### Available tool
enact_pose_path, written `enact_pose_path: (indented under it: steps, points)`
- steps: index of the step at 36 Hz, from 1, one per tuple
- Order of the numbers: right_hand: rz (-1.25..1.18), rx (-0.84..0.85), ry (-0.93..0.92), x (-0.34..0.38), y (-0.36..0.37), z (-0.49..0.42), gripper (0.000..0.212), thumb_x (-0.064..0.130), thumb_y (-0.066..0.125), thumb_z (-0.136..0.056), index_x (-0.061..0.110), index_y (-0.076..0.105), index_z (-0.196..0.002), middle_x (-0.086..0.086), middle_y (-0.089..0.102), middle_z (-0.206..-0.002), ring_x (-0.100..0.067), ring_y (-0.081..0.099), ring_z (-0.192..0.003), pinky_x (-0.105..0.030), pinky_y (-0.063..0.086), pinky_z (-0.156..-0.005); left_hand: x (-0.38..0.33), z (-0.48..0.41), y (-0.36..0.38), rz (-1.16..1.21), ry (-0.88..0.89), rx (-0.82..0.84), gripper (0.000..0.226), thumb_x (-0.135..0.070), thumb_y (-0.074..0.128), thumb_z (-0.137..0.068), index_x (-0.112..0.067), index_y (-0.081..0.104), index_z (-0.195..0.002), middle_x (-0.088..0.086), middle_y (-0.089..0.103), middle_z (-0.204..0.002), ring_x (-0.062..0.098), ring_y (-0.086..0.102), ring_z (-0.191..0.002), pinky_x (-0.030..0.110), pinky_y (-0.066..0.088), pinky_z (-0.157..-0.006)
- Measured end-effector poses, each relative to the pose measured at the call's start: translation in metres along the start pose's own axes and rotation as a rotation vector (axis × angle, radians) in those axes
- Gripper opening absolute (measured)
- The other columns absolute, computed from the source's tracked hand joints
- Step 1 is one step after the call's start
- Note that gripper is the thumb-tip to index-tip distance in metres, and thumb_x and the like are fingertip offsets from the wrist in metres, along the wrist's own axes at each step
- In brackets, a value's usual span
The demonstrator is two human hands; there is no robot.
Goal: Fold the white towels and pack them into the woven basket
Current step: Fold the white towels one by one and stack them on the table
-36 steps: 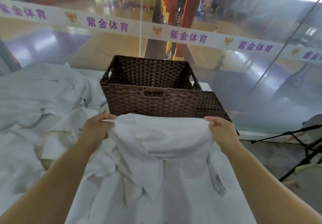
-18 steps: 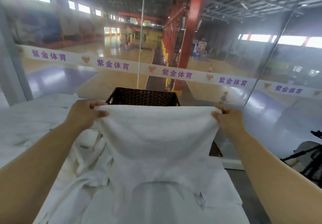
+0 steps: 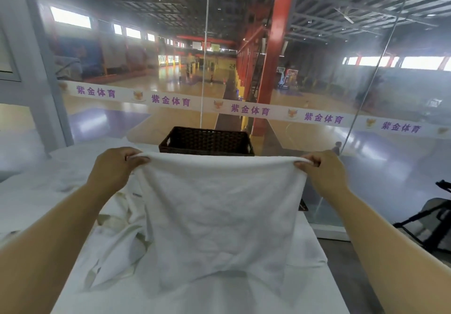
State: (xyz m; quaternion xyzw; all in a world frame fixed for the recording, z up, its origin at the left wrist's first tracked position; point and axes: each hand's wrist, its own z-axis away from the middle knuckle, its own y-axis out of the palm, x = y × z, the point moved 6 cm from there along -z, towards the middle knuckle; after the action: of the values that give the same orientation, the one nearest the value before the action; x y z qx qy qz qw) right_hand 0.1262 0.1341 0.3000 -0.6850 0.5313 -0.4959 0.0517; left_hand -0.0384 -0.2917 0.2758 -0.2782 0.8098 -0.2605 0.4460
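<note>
**White towel held spread in front of the basket**

White, soft-napped cloth fills the middle of the view: one towel (image 3: 219,211) hangs as a rough rectangle on the near side of the basket (image 3: 207,140), hiding most of its front wall. The left hand (image 3: 114,169) pinches the towel's top left corner with curled fingers and thumb. The right hand (image 3: 322,172) grips the top right corner the same way. The top edge runs nearly straight between them, and the lower end narrows and meets the white-covered table (image 3: 312,274).

The basket is dark brown woven wicker, rectangular, with a handle slot in each end. To its left lies a crumpled heap of more white towels (image 3: 73,181), some with yellowish creases. Behind it stands a glass wall crossed by a white band (image 3: 249,109) that repeats "紫金体育" in purple beside orange emblems. A red steel column (image 3: 273,57) rises beyond the glass. To the right of the basket the table ends in a straight edge, with floor and black stand legs (image 3: 415,225) beyond.
</note>
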Motion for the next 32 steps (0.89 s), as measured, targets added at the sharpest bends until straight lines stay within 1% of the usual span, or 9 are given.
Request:
enact_pose_path:
  steps: [3,7,9,15,18,21,24,29,32]
  points:
    - [-0.036,0.038,0.04,-0.008,0.0,0.026,0.01,0.025,0.067,-0.086,0.024,0.064,-0.076,0.003,0.063,-0.09,-0.019,0.056,-0.084,-0.027,0.038,-0.069,0.004,0.024,-0.002,0.019,-0.008,-0.003,0.016,-0.036,0.062,-0.087,-0.022,0.068,-0.087,-0.001,0.065,-0.084,0.021,0.057,-0.081,0.032,0.037,-0.071]
    - [-0.124,0.044,0.087,-0.015,-0.002,0.066,0.026,0.024,0.062,-0.09,0.024,0.049,-0.067,0.008,0.051,-0.069,-0.009,0.047,-0.063,-0.022,0.031,-0.053,0.011,0.057,-0.008,0.077,-0.074,-0.038,0.018,-0.043,0.071,-0.077,-0.031,0.06,-0.082,0.0,0.06,-0.073,0.018,0.055,-0.068,0.029,0.039,-0.059]
    - [-0.139,0.054,0.095,-0.016,-0.003,0.083,0.027,0.026,0.062,-0.09,0.025,0.05,-0.066,0.009,0.049,-0.065,-0.003,0.044,-0.06,-0.022,0.03,-0.053,0.017,0.071,-0.009,0.099,-0.096,-0.056,0.02,-0.044,0.074,-0.074,-0.033,0.058,-0.076,0.002,0.061,-0.069,0.019,0.057,-0.065,0.026,0.04,-0.056]
    - [-0.182,0.089,0.153,-0.022,0.001,0.115,0.021,0.025,0.064,-0.088,0.021,0.059,-0.068,0.009,0.057,-0.068,0.0,0.049,-0.059,-0.016,0.036,-0.053,0.039,0.101,-0.001,0.18,-0.138,-0.059,0.02,-0.043,0.069,-0.08,-0.024,0.065,-0.076,-0.001,0.066,-0.074,0.019,0.061,-0.069,0.029,0.044,-0.065]
    - [-0.24,0.06,0.234,-0.03,0.004,0.118,0.02,0.025,0.066,-0.086,0.02,0.06,-0.067,0.007,0.059,-0.069,-0.009,0.05,-0.063,-0.026,0.038,-0.057,0.05,0.104,0.007,0.181,-0.132,0.008,0.024,-0.041,0.064,-0.084,-0.022,0.066,-0.071,0.0,0.062,-0.073,0.018,0.061,-0.07,0.021,0.041,-0.065]
    - [-0.229,0.058,0.287,-0.038,0.016,0.113,0.02,0.028,0.067,-0.085,0.02,0.061,-0.068,0.005,0.06,-0.069,-0.013,0.051,-0.065,-0.029,0.04,-0.059,0.055,0.096,0.019,0.102,-0.095,0.086,0.027,-0.035,0.064,-0.085,-0.016,0.063,-0.066,-0.002,0.056,-0.071,0.003,0.054,-0.069,0.012,0.033,-0.057]
    - [-0.143,0.122,0.304,-0.049,0.04,0.105,0.017,0.031,0.065,-0.086,0.021,0.063,-0.073,0.004,0.061,-0.072,-0.018,0.053,-0.068,-0.031,0.041,-0.063,0.069,0.084,0.037,0.077,-0.129,0.173,0.032,-0.036,0.065,-0.084,-0.008,0.061,-0.068,0.004,0.055,-0.074,0.012,0.051,-0.069,0.022,0.035,-0.062]
    - [0.033,0.263,0.328,-0.078,0.088,0.1,0.022,0.037,0.066,-0.084,0.022,0.063,-0.068,0.004,0.058,-0.063,-0.016,0.052,-0.061,-0.029,0.039,-0.059,0.099,0.065,0.075,0.043,-0.213,0.34,0.03,-0.042,0.066,-0.083,-0.015,0.068,-0.069,0.004,0.063,-0.069,0.022,0.058,-0.068,0.031,0.041,-0.062]
    - [0.049,0.299,0.388,-0.095,0.115,0.096,0.021,0.036,0.068,-0.084,0.025,0.063,-0.067,0.007,0.061,-0.064,-0.015,0.055,-0.062,-0.029,0.041,-0.058,0.116,0.056,0.095,0.055,-0.265,0.37,0.021,-0.04,0.07,-0.079,-0.023,0.069,-0.066,-0.003,0.064,-0.06,0.015,0.061,-0.061,0.027,0.04,-0.056]
